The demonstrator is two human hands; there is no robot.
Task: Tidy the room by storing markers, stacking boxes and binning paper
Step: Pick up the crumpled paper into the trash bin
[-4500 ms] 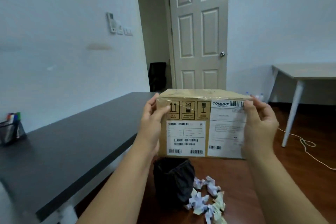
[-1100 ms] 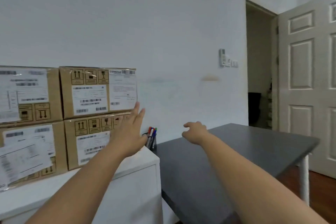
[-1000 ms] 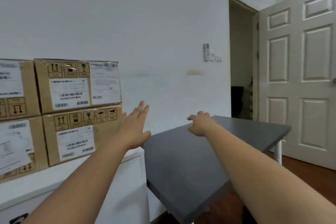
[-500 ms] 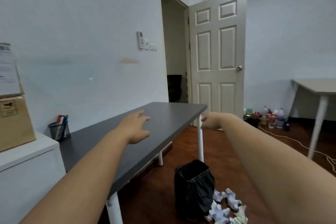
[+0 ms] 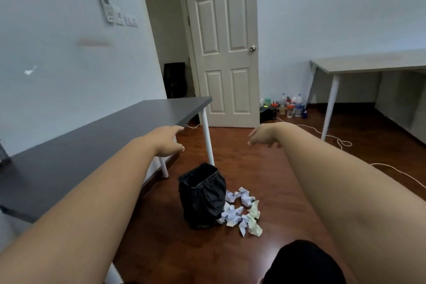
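Both hands are empty: the left hand (image 5: pixel 169 143) reaches out in the centre-left of the frame with loose, relaxed fingers, and the right hand (image 5: pixel 262 136) hangs at centre with fingers drooping, holding nothing. The paper step looks undone: crumpled paper balls (image 5: pixel 242 211) lie on the wooden floor just beside the black bin (image 5: pixel 201 193), low in the centre of the frame. No boxes or markers show here, so those steps cannot be judged. The dark desk (image 5: pixel 92 145) runs along the left.
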